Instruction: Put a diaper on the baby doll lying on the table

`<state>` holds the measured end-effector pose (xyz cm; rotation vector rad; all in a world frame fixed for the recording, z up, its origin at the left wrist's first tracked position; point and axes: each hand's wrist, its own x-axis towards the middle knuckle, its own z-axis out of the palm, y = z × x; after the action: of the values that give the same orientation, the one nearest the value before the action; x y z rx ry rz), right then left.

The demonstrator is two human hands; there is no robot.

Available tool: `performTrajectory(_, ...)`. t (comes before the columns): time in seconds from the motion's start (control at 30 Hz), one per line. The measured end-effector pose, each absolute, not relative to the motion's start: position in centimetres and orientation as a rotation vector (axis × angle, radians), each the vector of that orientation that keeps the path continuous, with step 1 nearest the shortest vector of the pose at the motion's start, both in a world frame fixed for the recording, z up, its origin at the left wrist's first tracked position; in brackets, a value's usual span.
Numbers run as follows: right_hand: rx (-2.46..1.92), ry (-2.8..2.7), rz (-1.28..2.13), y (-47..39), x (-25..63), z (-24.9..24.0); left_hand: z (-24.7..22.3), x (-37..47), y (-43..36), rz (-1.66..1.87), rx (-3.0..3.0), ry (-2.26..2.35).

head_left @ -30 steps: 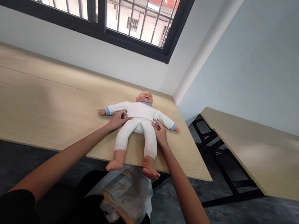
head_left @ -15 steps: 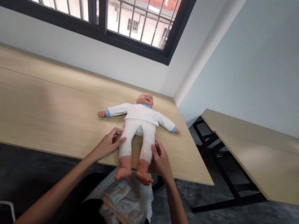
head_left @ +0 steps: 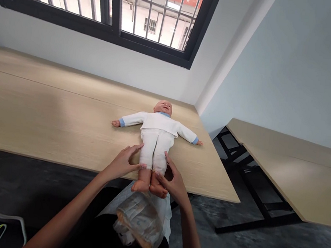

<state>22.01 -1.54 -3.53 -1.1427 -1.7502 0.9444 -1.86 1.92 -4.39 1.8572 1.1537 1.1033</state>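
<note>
On the wooden table (head_left: pixel 71 124) a baby doll (head_left: pixel 159 123) lies on its back, head toward the window. It wears a white top with blue cuffs and collar and white trousers; its legs are side by side and its bare feet stick out past the near edge. My left hand (head_left: pixel 124 161) grips the legs from the left, thumb near the ankle. From the other side my right hand (head_left: pixel 176 183) grips them, thumb over the lower leg and fingers by the knee. Below the feet, a crumpled plastic bag (head_left: pixel 138 221) lies on my lap.
A barred window (head_left: pixel 155 14) is in the wall behind the table. Off to the right stands a second table (head_left: pixel 292 171) on black metal legs, with a gap between the two. White hangers (head_left: pixel 18 218) show at the lower left.
The doll's legs, apart before, are now together. My right hand has moved left and down along the leg, and my left hand has shifted slightly toward the ankle.
</note>
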Motion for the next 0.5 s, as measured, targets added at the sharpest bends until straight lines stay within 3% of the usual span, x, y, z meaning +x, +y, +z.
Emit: performTrajectory(0.5,-1.171,-1.704,1.02,-2.07,22.71,-3.27,-3.62,-2.01,0.97,1.109,1.745,1.181)
